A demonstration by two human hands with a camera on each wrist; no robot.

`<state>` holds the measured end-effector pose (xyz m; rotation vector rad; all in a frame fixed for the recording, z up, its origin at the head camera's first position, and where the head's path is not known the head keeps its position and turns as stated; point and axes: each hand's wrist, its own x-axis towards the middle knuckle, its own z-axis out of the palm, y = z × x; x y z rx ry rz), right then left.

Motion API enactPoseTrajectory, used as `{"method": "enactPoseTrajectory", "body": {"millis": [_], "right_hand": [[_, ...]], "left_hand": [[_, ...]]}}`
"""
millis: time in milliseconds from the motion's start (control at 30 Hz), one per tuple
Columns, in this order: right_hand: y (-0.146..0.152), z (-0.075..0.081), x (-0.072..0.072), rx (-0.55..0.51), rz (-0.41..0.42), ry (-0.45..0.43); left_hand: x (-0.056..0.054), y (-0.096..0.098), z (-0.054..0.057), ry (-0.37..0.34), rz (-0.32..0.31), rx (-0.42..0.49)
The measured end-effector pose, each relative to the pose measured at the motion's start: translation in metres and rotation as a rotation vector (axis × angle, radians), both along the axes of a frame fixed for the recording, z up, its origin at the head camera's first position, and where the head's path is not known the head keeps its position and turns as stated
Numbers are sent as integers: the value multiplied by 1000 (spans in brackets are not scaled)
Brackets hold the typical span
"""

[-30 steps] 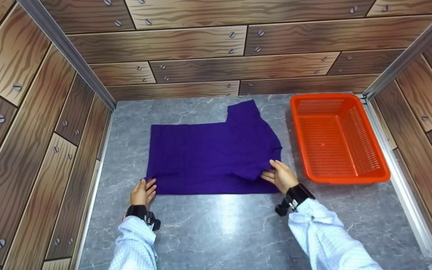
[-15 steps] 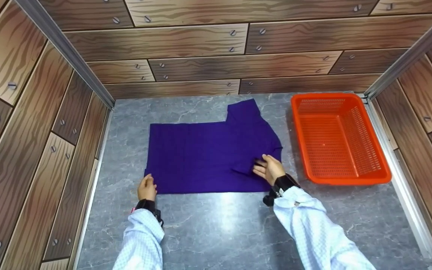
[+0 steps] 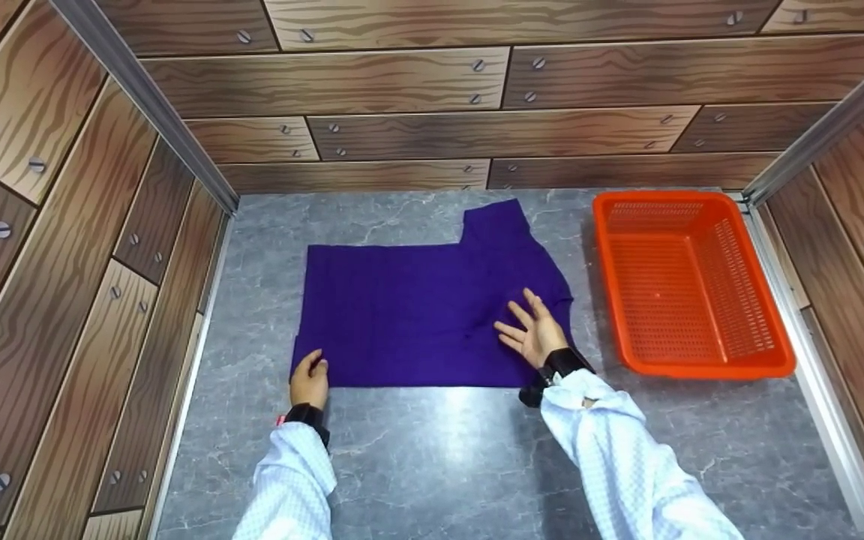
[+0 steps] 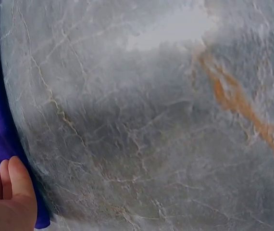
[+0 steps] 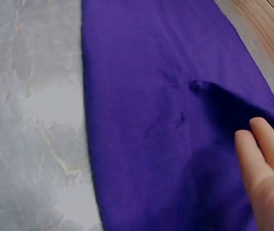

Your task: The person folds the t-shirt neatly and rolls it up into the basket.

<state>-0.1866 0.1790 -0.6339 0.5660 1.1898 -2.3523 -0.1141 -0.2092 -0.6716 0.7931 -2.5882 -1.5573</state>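
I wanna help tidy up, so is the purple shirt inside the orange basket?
No, the purple shirt lies spread on the grey surface, beside the orange basket.

The right hand (image 3: 541, 337) hides part of the purple shirt (image 3: 394, 315), which the left wrist view crops.

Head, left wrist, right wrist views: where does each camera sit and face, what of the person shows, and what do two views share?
Head: head-worn, facing forward and down at the purple shirt and orange basket; left hand, right hand and sleeves show.
Left wrist: on that wrist, facing the grey surface and shirt's edge; part of that hand shows.
Right wrist: on that wrist, facing the shirt; part of that hand shows.
Head and right wrist share shirt and right hand.
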Motion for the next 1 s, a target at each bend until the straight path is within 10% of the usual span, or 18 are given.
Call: {"method": "enactPoseTrajectory", "body": {"millis": [167, 400, 500, 667, 1000], "right_hand": [[-1, -5, 7, 105, 12, 65], [7, -28, 30, 1359, 267, 521], [16, -41, 42, 1610, 414, 605], [28, -54, 53, 1687, 561, 590], [41, -63, 59, 1674, 550, 622]], "left_hand": [[0, 3, -1, 1, -3, -31], [1, 13, -7, 40, -137, -207], [2, 19, -14, 59, -227, -296], [4, 30, -27, 28, -341, -353], [15, 45, -31, -93, -433, -450]]}}
